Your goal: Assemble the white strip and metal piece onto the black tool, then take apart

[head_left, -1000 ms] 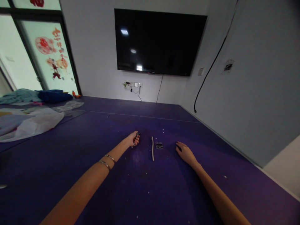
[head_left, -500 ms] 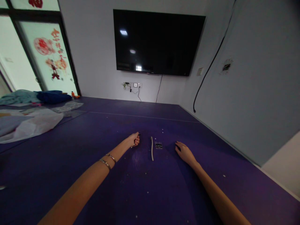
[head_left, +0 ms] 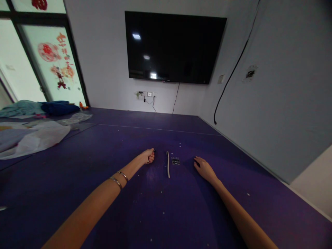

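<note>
My left hand [head_left: 148,156] is closed in a fist just above the purple surface, with two bracelets on its forearm. A small dark tip pokes out by the thumb; the rest of what it holds is hidden in the fingers. To its right lies a slim off-white stick [head_left: 168,166], slightly curved, with a dark patch at its far end, like a toothbrush. Beside that stick is a small clear rectangular case [head_left: 175,161] with something dark inside. My right hand [head_left: 203,167] rests palm down on the surface, fingers stretched out, touching neither item.
Small white specks dot the purple surface [head_left: 116,214]. At the far left lie a white plastic sheet [head_left: 49,136], blue cloth [head_left: 60,108] and pale green cloth [head_left: 22,108]. A black cable [head_left: 230,76] hangs at right. A television [head_left: 176,48] is on the wall.
My left hand has turned slightly at the wrist, and the dark tip by its thumb sits a little lower. My right hand, the stick and the case have stayed put.
</note>
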The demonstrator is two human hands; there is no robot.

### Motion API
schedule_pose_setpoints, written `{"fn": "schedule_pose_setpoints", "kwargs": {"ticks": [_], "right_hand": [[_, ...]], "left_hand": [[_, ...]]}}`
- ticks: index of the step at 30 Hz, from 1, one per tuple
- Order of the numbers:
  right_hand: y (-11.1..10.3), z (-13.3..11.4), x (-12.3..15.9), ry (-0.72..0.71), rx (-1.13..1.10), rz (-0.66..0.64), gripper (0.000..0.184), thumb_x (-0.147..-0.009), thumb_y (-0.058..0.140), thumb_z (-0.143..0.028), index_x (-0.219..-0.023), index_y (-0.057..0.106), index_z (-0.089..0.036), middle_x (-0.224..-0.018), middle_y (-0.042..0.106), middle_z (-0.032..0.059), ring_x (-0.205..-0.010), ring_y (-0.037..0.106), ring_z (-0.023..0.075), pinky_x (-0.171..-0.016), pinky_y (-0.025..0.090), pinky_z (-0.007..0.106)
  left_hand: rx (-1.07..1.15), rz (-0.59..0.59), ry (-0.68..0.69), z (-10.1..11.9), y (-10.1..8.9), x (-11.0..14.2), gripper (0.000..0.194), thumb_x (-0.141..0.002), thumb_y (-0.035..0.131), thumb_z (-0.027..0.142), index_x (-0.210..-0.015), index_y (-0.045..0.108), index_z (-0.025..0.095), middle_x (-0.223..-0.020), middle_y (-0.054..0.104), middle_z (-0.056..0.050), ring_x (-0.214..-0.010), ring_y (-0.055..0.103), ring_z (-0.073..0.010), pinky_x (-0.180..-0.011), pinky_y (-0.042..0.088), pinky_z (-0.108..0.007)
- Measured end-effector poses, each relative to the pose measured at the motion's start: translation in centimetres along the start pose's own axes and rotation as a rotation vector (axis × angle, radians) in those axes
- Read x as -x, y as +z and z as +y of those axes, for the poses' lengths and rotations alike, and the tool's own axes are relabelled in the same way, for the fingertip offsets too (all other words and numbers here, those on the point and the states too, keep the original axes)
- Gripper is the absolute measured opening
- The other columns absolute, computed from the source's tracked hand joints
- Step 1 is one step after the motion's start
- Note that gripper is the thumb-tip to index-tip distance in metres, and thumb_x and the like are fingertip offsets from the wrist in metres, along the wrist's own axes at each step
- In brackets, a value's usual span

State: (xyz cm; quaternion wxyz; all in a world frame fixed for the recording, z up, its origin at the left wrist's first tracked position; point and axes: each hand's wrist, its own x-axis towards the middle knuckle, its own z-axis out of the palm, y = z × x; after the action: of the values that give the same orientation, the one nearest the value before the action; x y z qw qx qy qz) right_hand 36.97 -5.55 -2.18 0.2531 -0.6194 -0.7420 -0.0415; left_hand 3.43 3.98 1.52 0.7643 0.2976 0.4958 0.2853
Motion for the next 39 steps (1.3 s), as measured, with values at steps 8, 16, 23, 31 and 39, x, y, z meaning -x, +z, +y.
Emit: {"fn": "schedule_pose_setpoints", "kwargs": {"ticks": [8, 16, 23, 31, 39], "right_hand": [[0.1, 0.0, 0.0, 0.027, -0.038, -0.004, 0.040, -0.083, 0.042, -0.026, -0.113, 0.061, -0.008, -0.122, 0.055, 0.0171, -0.118, 0.048, 0.0247, -0.100, 0.036, 0.039], [-0.2, -0.3, 0.1, 0.020, -0.006, -0.015, 0.041, -0.083, 0.041, -0.026, -0.114, 0.060, -0.007, -0.123, 0.054, 0.0174, -0.118, 0.047, 0.0247, -0.100, 0.036, 0.038], [-0.3, -0.4, 0.1, 0.000, 0.000, -0.016, 0.042, -0.084, 0.039, -0.027, -0.114, 0.059, -0.005, -0.123, 0.054, 0.0187, -0.117, 0.048, 0.0249, -0.101, 0.035, 0.038], [-0.1, -0.2, 0.1, 0.037, -0.022, -0.013, 0.040, -0.083, 0.041, -0.027, -0.114, 0.060, -0.009, -0.124, 0.054, 0.0162, -0.118, 0.047, 0.0247, -0.100, 0.036, 0.038], [0.0, -0.1, 0.0, 0.020, 0.002, -0.013, 0.041, -0.083, 0.041, -0.027, -0.114, 0.060, -0.008, -0.124, 0.054, 0.0171, -0.117, 0.048, 0.0244, -0.100, 0.036, 0.038]], "left_hand": [[-0.006, 0.011, -0.032, -0.4, 0.0, -0.2, 0.038, -0.093, 0.025, 0.040, -0.062, 0.032, 0.019, -0.040, 0.025, 0.009, -0.027, 0.022, -0.0028, -0.030, 0.011, -0.011], [-0.021, 0.020, -0.024, -0.2, -0.5, -0.4, 0.039, -0.092, 0.026, 0.042, -0.062, 0.032, 0.019, -0.040, 0.026, 0.009, -0.027, 0.021, -0.0029, -0.030, 0.010, -0.012], [-0.092, 0.031, 0.010, 0.0, 0.6, 1.7, 0.039, -0.093, 0.025, 0.039, -0.061, 0.032, 0.019, -0.041, 0.027, 0.009, -0.027, 0.019, -0.0022, -0.030, 0.010, -0.012], [-0.196, 0.023, 0.237, 0.9, 2.7, 3.7, 0.041, -0.088, 0.031, 0.052, -0.065, 0.038, 0.018, -0.041, 0.030, 0.009, -0.028, 0.023, -0.0032, -0.031, 0.012, -0.014], [-0.352, -0.078, 0.504, -0.5, 4.6, 3.5, 0.041, -0.084, 0.031, 0.055, -0.072, 0.043, 0.018, -0.045, 0.035, 0.008, -0.031, 0.029, -0.0050, -0.032, 0.022, -0.016]]}}
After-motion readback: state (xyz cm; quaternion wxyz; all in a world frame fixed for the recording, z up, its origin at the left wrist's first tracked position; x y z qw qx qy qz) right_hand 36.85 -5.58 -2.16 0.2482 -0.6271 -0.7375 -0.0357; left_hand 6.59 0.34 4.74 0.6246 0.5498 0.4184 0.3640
